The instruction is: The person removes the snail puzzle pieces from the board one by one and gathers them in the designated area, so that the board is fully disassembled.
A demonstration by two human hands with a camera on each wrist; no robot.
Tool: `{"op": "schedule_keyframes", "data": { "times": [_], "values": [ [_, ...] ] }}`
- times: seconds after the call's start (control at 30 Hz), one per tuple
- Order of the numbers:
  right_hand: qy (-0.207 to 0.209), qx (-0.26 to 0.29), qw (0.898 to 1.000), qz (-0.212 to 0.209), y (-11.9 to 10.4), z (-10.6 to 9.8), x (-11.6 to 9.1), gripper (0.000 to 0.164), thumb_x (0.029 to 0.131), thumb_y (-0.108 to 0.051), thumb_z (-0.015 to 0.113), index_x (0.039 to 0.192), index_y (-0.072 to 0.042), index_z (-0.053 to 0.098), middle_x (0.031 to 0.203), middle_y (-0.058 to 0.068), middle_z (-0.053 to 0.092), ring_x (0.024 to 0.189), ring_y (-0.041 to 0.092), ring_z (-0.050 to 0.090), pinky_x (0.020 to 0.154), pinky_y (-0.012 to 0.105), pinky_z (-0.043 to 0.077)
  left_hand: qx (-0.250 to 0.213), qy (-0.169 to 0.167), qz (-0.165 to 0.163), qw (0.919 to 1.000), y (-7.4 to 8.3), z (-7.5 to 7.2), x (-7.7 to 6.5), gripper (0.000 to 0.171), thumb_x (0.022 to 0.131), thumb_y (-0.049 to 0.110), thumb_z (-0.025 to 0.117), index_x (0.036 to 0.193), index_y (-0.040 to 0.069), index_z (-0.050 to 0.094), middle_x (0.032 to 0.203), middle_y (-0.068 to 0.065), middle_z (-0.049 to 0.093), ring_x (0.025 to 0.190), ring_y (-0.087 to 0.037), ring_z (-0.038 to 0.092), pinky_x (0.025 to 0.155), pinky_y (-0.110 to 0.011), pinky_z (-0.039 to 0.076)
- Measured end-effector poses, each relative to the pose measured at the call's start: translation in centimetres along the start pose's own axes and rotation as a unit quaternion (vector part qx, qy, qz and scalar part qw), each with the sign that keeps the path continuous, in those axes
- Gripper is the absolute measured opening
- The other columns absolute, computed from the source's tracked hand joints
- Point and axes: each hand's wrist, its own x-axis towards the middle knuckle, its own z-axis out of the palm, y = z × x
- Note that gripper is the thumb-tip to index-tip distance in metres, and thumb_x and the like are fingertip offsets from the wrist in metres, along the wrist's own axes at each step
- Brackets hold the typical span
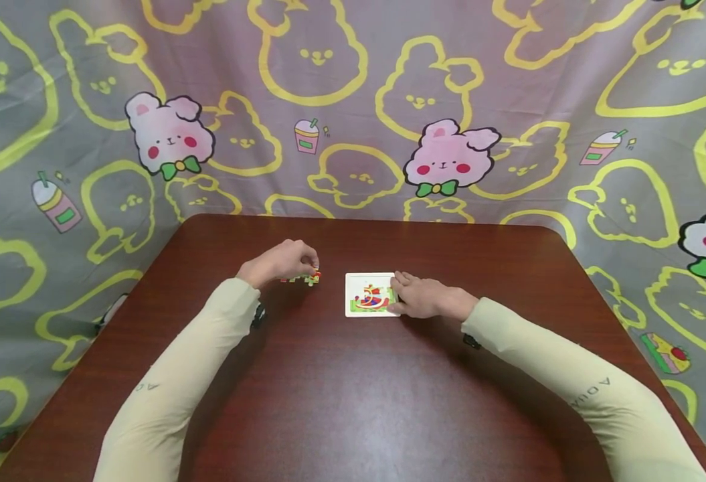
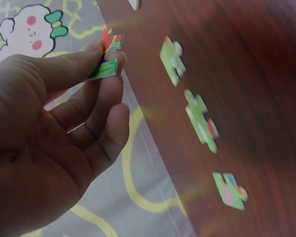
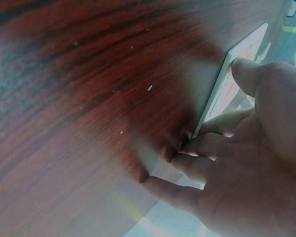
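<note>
Between thumb and fingertips my left hand [image 1: 286, 260] pinches a jigsaw puzzle piece [image 2: 106, 68] coloured green, red and blue. Three more loose pieces lie in a row on the table near that hand: an upper green piece [image 2: 172, 60], a long green piece [image 2: 201, 121] with a red spot, and a lower piece [image 2: 230, 191] with pink and blue. To the right lies a white-framed puzzle board [image 1: 349, 294], its picture partly filled in. My right hand [image 1: 421, 298] rests at the board's right edge, thumb on the frame [image 3: 214, 91] and the other fingers extended along the tabletop.
The dark brown wooden table [image 1: 353, 395] has rounded far corners. A cloth curtain [image 1: 353, 120] printed with cartoon rabbits hangs behind the table and along its sides.
</note>
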Motion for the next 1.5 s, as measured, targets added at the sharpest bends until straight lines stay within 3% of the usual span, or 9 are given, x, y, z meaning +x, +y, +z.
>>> {"op": "schedule_keyframes", "data": {
  "times": [0.13, 0.27, 0.43, 0.63, 1.1, 1.3, 1.5],
  "values": [
    [0.0, -0.003, 1.0, 0.005, 0.0, -0.1, -0.1, 0.075, 0.102, -0.046, 0.043, 0.154, 0.003, 0.02, 0.162, 0.023, 0.015, 0.151, 0.037, 0.016, 0.119, 0.049, 0.025, -0.012, 0.001, -0.01, 0.9999, -1.0, -0.2, -0.6, 0.012, 0.094, 0.015, 0.063, 0.102, 0.01, 0.071, 0.093, -0.012, 0.07, 0.06, -0.014, 0.055, 0.058, -0.027, 0.046],
    [0.007, 0.0, 1.0, 0.003, -0.1, -0.1, -0.1, 0.075, 0.102, -0.046, 0.044, 0.153, 0.003, 0.021, 0.161, 0.024, 0.016, 0.15, 0.037, 0.017, 0.118, 0.049, 0.026, 0.006, 0.007, -0.014, 0.9999, -2.2, -0.5, -1.2, 0.014, 0.094, 0.016, 0.064, 0.104, 0.011, 0.072, 0.091, -0.008, 0.071, 0.064, -0.014, 0.056, 0.057, -0.028, 0.046],
    [0.005, -0.003, 1.0, 0.0, -0.1, 0.0, 0.0, 0.075, 0.102, -0.046, 0.045, 0.153, 0.004, 0.021, 0.161, 0.024, 0.017, 0.15, 0.037, 0.018, 0.118, 0.049, 0.026, 0.006, -0.005, -0.033, 0.9994, -3.7, -0.7, -2.0, 0.015, 0.095, 0.016, 0.062, 0.105, 0.01, 0.072, 0.09, -0.006, 0.069, 0.059, -0.015, 0.053, 0.052, -0.029, 0.045],
    [0.008, 0.0, 1.0, 0.003, -0.1, 0.0, -0.3, 0.074, 0.102, -0.045, 0.045, 0.153, 0.004, 0.022, 0.161, 0.024, 0.018, 0.15, 0.037, 0.018, 0.119, 0.049, 0.026, 0.005, -0.016, -0.047, 0.9987, -5.1, -0.9, -2.5, 0.013, 0.096, 0.013, 0.061, 0.103, 0.007, 0.071, 0.084, -0.005, 0.067, 0.062, -0.013, 0.054, 0.057, -0.027, 0.044],
    [-0.002, 0.004, 1.0, 0.004, -0.5, 0.1, 0.0, 0.077, 0.101, -0.048, 0.046, 0.154, 0.002, 0.021, 0.162, 0.022, 0.017, 0.151, 0.035, 0.017, 0.119, 0.047, 0.026, -0.039, -0.03, -0.104, 0.9933, -8.4, -0.5, -4.4, 0.007, 0.092, 0.012, 0.066, 0.094, 0.007, 0.071, 0.078, -0.005, 0.066, 0.067, -0.017, 0.061, 0.058, -0.027, 0.047],
    [-0.004, 0.001, 1.0, 0.008, -0.4, 0.0, -0.1, 0.077, 0.101, -0.048, 0.046, 0.154, 0.002, 0.02, 0.162, 0.022, 0.016, 0.151, 0.035, 0.017, 0.119, 0.047, 0.027, -0.069, -0.035, -0.12, 0.9897, -9.0, -0.1, -4.6, 0.007, 0.091, 0.014, 0.069, 0.091, 0.007, 0.07, 0.075, -0.005, 0.065, 0.067, -0.017, 0.062, 0.059, -0.028, 0.049],
    [-0.001, 0.001, 1.0, 0.008, -0.2, -0.3, -0.3, 0.077, 0.101, -0.048, 0.045, 0.154, 0.002, 0.02, 0.162, 0.022, 0.016, 0.151, 0.035, 0.017, 0.119, 0.046, 0.026, -0.064, -0.04, -0.125, 0.9893, -9.0, -0.1, -4.4, 0.006, 0.091, 0.013, 0.069, 0.09, 0.006, 0.069, 0.077, -0.004, 0.065, 0.068, -0.016, 0.062, 0.061, -0.029, 0.05]
  ]
}}
